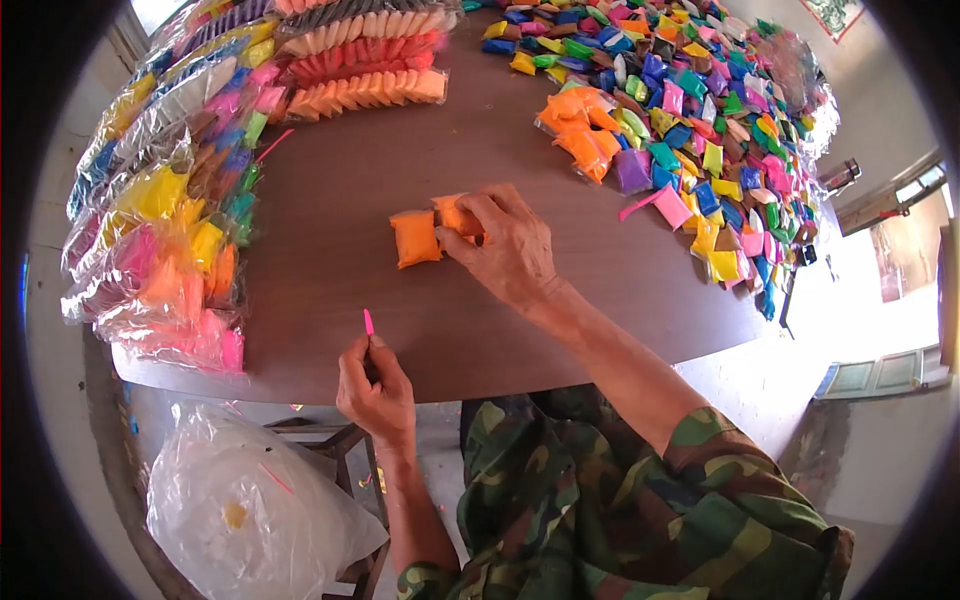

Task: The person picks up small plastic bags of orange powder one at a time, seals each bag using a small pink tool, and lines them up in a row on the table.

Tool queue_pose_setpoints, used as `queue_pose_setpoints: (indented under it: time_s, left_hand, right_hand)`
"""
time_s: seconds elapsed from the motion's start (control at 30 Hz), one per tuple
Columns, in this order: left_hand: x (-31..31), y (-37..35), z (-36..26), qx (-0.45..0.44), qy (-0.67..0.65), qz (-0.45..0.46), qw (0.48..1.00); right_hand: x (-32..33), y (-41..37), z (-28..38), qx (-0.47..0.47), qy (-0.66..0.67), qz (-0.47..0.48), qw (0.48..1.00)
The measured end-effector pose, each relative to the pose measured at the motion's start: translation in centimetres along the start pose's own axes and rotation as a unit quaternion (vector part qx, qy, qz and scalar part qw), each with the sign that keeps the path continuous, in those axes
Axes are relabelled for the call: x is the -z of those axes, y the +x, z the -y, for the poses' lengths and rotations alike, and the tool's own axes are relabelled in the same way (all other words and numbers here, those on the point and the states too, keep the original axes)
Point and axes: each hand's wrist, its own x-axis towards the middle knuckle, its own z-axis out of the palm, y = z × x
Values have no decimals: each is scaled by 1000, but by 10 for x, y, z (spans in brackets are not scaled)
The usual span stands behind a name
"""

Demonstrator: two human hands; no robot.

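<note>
Pinched upright between the thumb and finger of my left hand [376,394] is a small pink plastic strip [368,321], close to the table's near edge. My right hand [512,248] reaches over the middle of the table, its thumb and fingers closed on an orange clay packet [450,212], partly hidden by the fingers. Just left of it another orange packet [415,240] lies flat on the brown tabletop [330,220], almost against the held one.
Clear bags of sorted packets [160,200] stack along the left, with orange rows [370,92] at the back. A large heap of mixed colored packets [700,130] covers the right, orange packets [580,130] at its edge. A plastic bag [255,510] rests below left.
</note>
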Motion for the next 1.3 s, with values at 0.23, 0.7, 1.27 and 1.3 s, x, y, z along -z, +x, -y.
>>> queue_pose_setpoints:
  time_s: [0.23, 0.7, 1.27, 1.3]
  left_hand:
    - [1, -3, 0, 12, -6, 4, 1000]
    - [0, -2, -5, -8, 24, 6, 1000]
    - [-4, -7, 6, -13, 33, -1, 999]
    - [-4, -7, 7, -16, 34, -2, 999]
  right_hand:
    - [2, -9, -2, 45, 14, 13, 999]
    - [-1, -8, -7, 74, -10, 8, 997]
    - [89, 41, -128, -34, -209, -15, 977]
    - [91, 43, -135, -51, -213, 0, 976]
